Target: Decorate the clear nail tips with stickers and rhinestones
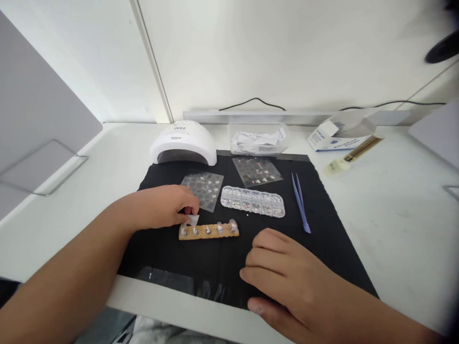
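My left hand (174, 205) pinches a small white wipe (193, 220) just above the left end of a tan nail-tip stand (215, 232). Along the stand, several small nail tips sit on round mounts, some with stickers on them. My right hand (283, 272) rests on the black mat, fingers loosely curled, with nothing visible in it. Beyond the stand lies a clear compartment case (252, 201) of tiny rhinestones. A sticker sheet (206, 188) is partly behind my left hand, and blue-purple tweezers (300, 204) lie to the right.
A white nail lamp (184, 143) stands at the back left of the black mat (322, 248). Near it are a clear tub of wipes (258, 141) and another sticker sheet (257, 171). A white carton (332, 136) and a gold-capped bottle (353, 155) stand at the right.
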A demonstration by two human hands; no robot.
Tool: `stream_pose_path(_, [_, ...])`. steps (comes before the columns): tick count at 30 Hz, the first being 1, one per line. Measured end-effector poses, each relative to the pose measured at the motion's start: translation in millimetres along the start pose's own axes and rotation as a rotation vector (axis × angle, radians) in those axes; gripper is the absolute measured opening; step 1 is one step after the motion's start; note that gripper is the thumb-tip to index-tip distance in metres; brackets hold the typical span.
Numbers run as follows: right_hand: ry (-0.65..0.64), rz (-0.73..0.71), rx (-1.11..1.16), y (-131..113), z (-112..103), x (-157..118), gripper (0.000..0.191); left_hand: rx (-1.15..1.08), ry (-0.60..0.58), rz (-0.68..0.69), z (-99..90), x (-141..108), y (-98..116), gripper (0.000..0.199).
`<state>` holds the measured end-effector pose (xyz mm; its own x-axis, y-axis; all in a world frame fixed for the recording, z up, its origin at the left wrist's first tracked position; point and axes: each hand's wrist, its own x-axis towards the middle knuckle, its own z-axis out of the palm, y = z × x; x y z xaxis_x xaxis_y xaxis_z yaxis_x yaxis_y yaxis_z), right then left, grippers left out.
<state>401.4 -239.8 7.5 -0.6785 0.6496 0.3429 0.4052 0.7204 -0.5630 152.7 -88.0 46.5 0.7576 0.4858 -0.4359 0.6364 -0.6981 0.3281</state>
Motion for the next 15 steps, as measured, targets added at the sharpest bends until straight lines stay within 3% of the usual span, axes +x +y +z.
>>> stream_pose_path(9, [-0.004,0.022,-0.008,-0.9,0.9,-1.3,0.026,0.006,0.072,0.104,2.3,7.5,2.7,0.015])
stream_pose_path(15, [-0.010,0.025,-0.014,-3.6,0.0,-0.9,0.026,0.021,0.179,0.083,-1.6,2.2,-1.2,0.015])
